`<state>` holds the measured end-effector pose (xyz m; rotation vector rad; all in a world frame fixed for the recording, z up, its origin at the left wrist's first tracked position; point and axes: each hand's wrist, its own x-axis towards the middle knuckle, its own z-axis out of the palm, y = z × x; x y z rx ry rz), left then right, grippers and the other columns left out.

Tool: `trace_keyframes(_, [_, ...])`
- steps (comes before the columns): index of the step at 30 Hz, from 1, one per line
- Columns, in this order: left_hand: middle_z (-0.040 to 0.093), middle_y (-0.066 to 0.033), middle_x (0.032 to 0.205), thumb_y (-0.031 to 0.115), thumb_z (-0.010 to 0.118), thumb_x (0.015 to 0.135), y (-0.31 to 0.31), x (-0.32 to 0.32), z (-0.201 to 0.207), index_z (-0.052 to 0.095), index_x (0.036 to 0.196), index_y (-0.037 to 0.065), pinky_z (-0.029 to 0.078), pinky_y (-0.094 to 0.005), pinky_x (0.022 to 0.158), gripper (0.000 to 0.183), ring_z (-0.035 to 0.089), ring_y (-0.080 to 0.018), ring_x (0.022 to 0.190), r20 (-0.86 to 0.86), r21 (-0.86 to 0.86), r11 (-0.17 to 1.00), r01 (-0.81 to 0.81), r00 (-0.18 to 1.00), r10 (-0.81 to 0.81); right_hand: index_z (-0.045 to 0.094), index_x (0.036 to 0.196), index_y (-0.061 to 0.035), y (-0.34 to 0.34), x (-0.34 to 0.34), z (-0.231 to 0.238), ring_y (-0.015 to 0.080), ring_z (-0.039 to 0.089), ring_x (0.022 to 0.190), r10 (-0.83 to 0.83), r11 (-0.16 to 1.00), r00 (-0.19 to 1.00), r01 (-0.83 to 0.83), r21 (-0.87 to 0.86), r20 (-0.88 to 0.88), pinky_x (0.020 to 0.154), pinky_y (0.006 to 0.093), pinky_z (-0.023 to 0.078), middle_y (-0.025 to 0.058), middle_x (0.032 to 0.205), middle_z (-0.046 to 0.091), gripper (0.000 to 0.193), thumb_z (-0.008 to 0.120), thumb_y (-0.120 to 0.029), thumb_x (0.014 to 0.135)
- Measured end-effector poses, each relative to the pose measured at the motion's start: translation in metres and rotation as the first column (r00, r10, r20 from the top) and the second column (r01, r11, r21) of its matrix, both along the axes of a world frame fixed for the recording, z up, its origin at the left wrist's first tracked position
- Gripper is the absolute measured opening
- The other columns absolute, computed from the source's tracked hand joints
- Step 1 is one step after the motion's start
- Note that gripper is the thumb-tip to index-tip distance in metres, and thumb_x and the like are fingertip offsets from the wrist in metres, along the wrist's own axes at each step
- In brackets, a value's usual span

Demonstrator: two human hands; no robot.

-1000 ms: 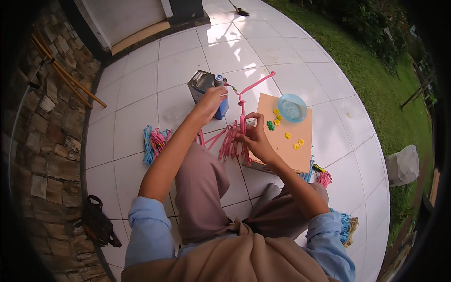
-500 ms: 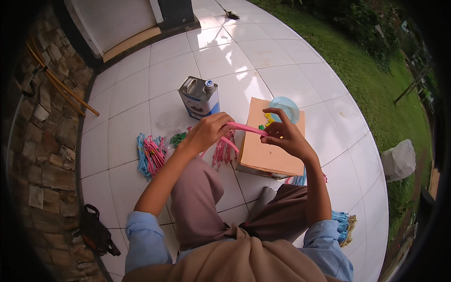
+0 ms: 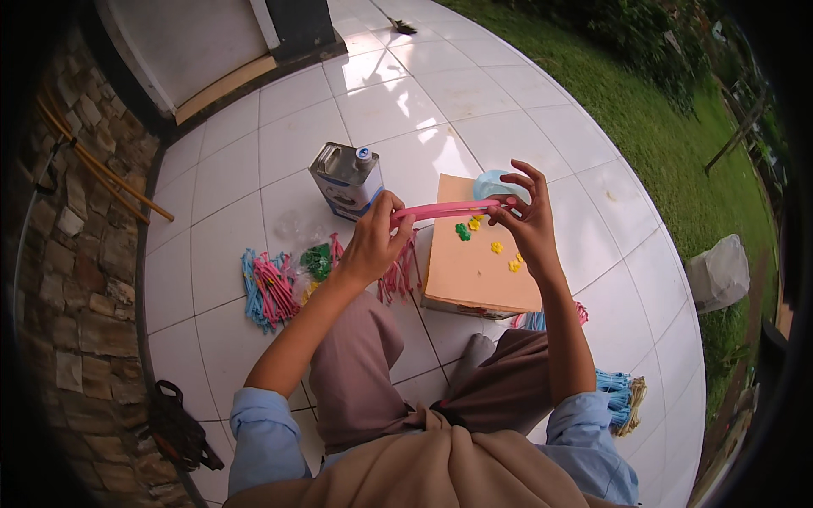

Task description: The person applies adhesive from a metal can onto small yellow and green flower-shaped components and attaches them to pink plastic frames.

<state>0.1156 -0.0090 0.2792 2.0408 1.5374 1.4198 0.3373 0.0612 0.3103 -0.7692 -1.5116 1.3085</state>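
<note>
A pink flexible strip (image 3: 445, 209) is stretched between my hands above a cardboard box (image 3: 457, 275). My left hand (image 3: 373, 244) is closed round its left end. At the other end, my right hand (image 3: 529, 222) pinches it between thumb and forefinger, with the other fingers raised. The strip seems doubled into two layers, lying close together. Small yellow flower-shaped pieces (image 3: 497, 247) and a green one (image 3: 462, 231) rest on the box top. Partly behind my right hand, a light-blue translucent dish (image 3: 491, 183) sits at the box's far edge.
A metal can (image 3: 345, 182) stands beyond my left hand. Bundles of pink strips (image 3: 275, 284) and blue ones lie on the tiles at left, beside a plastic bag with green pieces (image 3: 317, 261). More blue bundles (image 3: 614, 394) lie at right. A black bag (image 3: 179, 427) rests by the stone wall.
My left hand has turned and shifted slightly left. The strip's loose end that hung below now lies along the other length. My right hand has moved right, and more of the flower pieces show.
</note>
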Motion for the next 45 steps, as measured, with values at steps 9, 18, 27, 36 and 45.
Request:
trace_keyframes(9, [0.042, 0.0024, 0.067, 0.008, 0.063, 0.082, 0.009, -0.004, -0.014, 0.045, 0.075, 0.006, 0.033, -0.0207, 0.053, 0.019, 0.037, -0.0057, 0.060, 0.503, -0.345, 0.932, 0.106, 0.860, 0.088, 0.052, 0.102, -0.0041, 0.047, 0.048, -0.102, 0.0208, 0.057, 0.089, -0.044, 0.998, 0.777, 0.059, -0.003, 0.627, 0.076, 0.0305, 0.048, 0.0108, 0.097, 0.058, 0.039, 0.071, -0.002, 0.068])
trace_keyframes(18, [0.037, 0.0044, 0.073, 0.008, 0.058, 0.084, 0.007, 0.001, -0.009, 0.029, 0.070, 0.014, 0.027, -0.0184, 0.050, 0.033, 0.031, -0.0023, 0.057, 0.751, -0.303, 0.879, 0.369, 0.660, -0.018, 0.051, 0.085, -0.0029, 0.047, 0.047, -0.161, 0.0277, 0.053, 0.075, -0.170, 0.918, 0.675, -0.156, 0.365, 0.718, 0.069, 0.0371, 0.046, 0.0117, 0.077, 0.052, 0.031, 0.070, 0.004, 0.061])
trace_keyframes(27, [0.039, 0.0019, 0.079, 0.003, 0.054, 0.085, 0.004, 0.006, -0.002, 0.034, 0.073, 0.011, 0.034, -0.0191, 0.058, 0.025, 0.035, -0.0036, 0.063, 0.656, -0.177, 0.897, 0.405, 0.728, -0.199, 0.047, 0.089, -0.0026, 0.048, 0.041, -0.151, 0.0324, 0.057, 0.077, -0.307, 0.892, 0.619, -0.077, 0.445, 0.723, 0.067, 0.0431, 0.045, 0.0162, 0.079, 0.057, 0.025, 0.054, 0.009, 0.068])
trace_keyframes(36, [0.036, 0.0037, 0.073, 0.006, 0.053, 0.087, 0.001, 0.010, -0.003, 0.034, 0.076, 0.010, 0.036, -0.0178, 0.050, 0.022, 0.038, -0.0036, 0.055, 0.850, -0.226, 0.829, 0.512, 0.519, -0.089, 0.049, 0.099, -0.0015, 0.003, 0.013, -0.019, 0.0137, 0.060, 0.075, -0.227, 0.967, 0.966, 0.208, 0.146, 0.125, 0.066, 0.0279, 0.052, 0.0070, 0.081, 0.059, 0.025, 0.060, 0.004, 0.077])
trace_keyframes(45, [0.051, -0.0028, 0.078, 0.006, 0.059, 0.084, 0.009, 0.029, -0.005, 0.031, 0.069, 0.010, 0.042, -0.0202, 0.056, 0.032, 0.045, -0.0051, 0.060, 0.749, -0.195, 0.917, 0.348, 0.657, -0.090, 0.051, 0.092, -0.0001, -0.017, -0.022, 0.002, 0.0137, 0.061, 0.071, 0.002, 0.999, 0.997, 0.001, 0.032, -0.080, 0.061, 0.0249, 0.052, 0.0065, 0.077, 0.059, 0.019, 0.064, -0.001, 0.078])
